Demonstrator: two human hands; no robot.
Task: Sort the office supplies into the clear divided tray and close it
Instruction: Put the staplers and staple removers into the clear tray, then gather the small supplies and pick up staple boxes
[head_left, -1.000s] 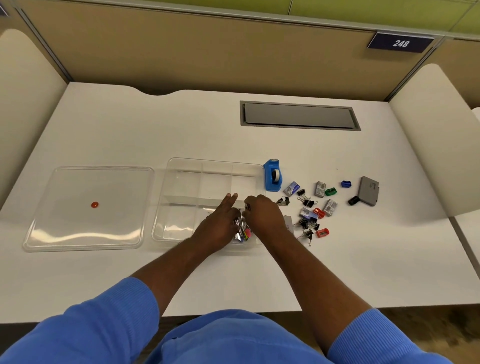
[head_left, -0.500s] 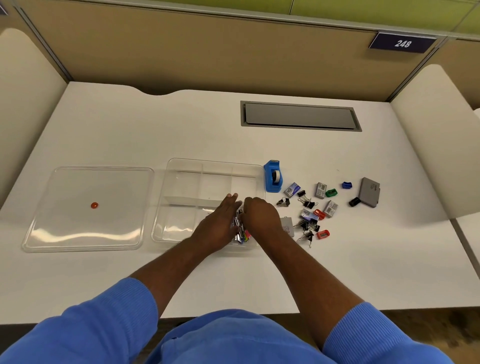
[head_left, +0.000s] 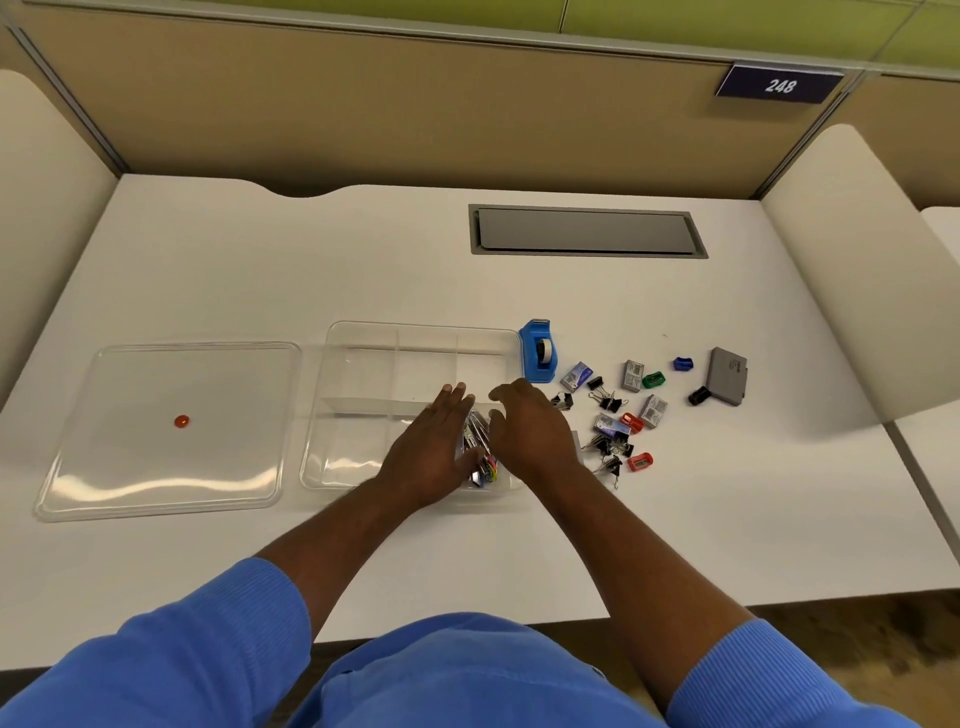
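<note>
White desk between beige partitions: at the left lies the clear lid (head_left: 166, 467), off the divided tray (head_left: 363, 374) beside it. Over the tray's near right compartment the left hand (head_left: 431, 447) has flattened, fingers straight and slightly spread, releasing the bundle of metal and coloured bits (head_left: 478, 441) it cupped a second ago. The right hand (head_left: 532, 431) has likewise loosened, fingers relaxed, holding nothing. That batch looks delivered; the binder clips (head_left: 605, 400) wait outside.

A clear divided tray (head_left: 358, 447) stood open, lid (head_left: 156, 467) flat just left of it, metal clips (head_left: 479, 441) heaped in its near right compartment, blue tape dispenser (head_left: 537, 354), binder clips (head_left: 605, 401), staple boxes (head_left: 632, 375), sharpeners (head_left: 640, 461) lay scattered right.
</note>
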